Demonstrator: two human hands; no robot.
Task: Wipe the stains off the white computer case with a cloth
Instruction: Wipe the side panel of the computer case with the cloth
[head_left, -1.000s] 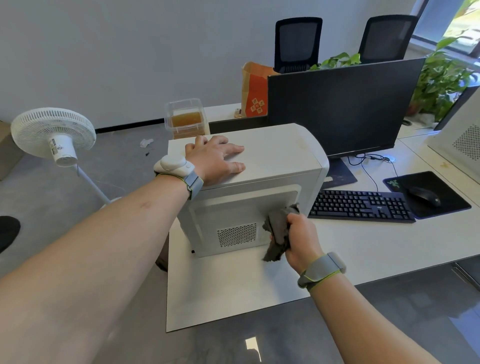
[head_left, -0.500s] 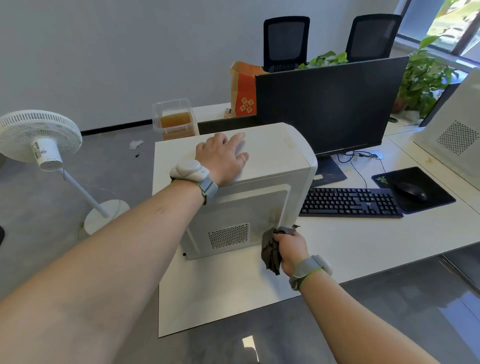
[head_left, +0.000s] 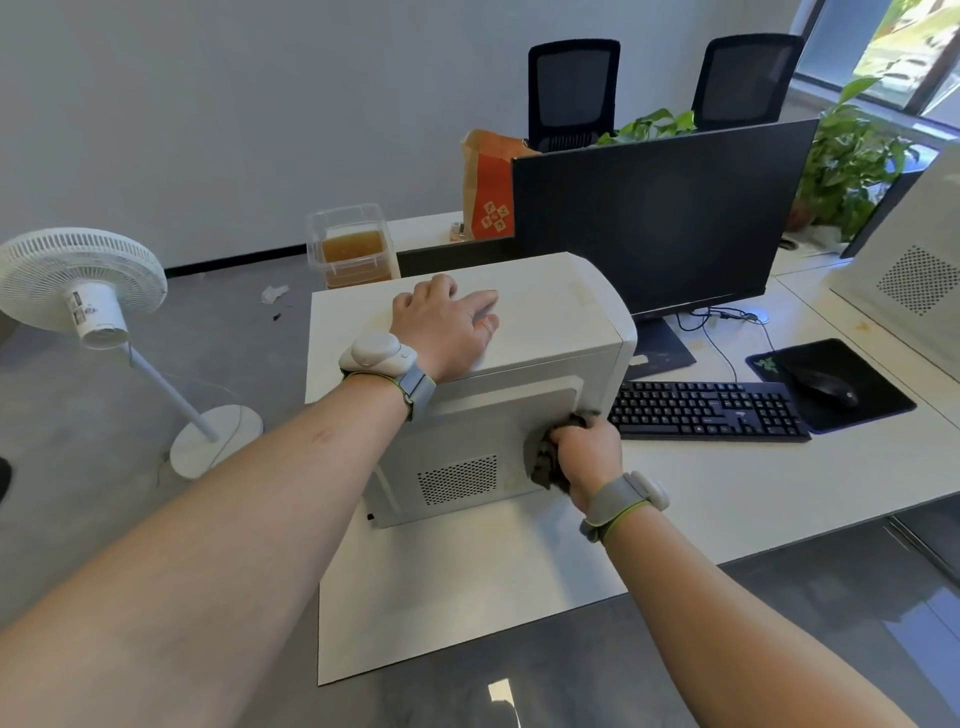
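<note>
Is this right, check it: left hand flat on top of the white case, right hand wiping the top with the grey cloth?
Not quite. The right hand presses the grey cloth against the white case's side panel, not the top. The head view shows it. The left hand does lie flat on top.

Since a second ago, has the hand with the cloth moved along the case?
Yes. The right hand with the cloth dipped toward the case's bottom right corner, then came back up its side panel, right of the vent grille.
</note>
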